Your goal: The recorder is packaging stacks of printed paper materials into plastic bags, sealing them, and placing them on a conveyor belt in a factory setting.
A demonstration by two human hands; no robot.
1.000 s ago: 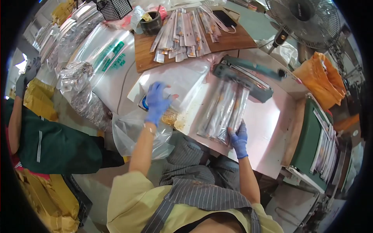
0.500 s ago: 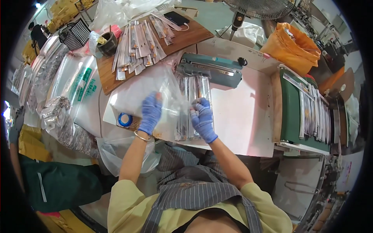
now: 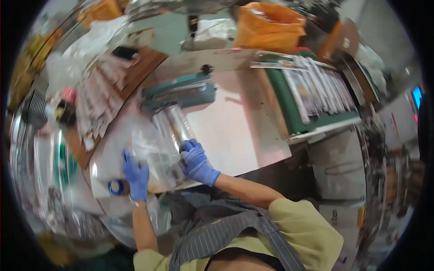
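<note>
The pale pink tabletop (image 3: 235,131) fills most of what lies below me, blurred by motion. Along its right edge runs a green tray (image 3: 289,101) lined with flat silvery packets in a row. Behind that sits a bulging orange bag (image 3: 269,27). At the back of the table stands a teal heat sealer (image 3: 181,90), its long bar lying across the surface. To my left a wooden board (image 3: 135,72) carries a loose spread of more long packets.

Just in front of the sealer, a clear plastic bag (image 3: 156,156) lies crumpled on the table between my hands, with shiny narrow packets (image 3: 174,126) reaching from it toward the sealer.

My right hand (image 3: 196,160), in a blue glove, is curled around the near end of those packets, fingers closed on them. My left hand (image 3: 135,174), also gloved in blue, pinches the left edge of the clear bag, fingers narrow. Just beside my left wrist lies a small blue tape roll (image 3: 115,187), flat on the table's front edge.
</note>
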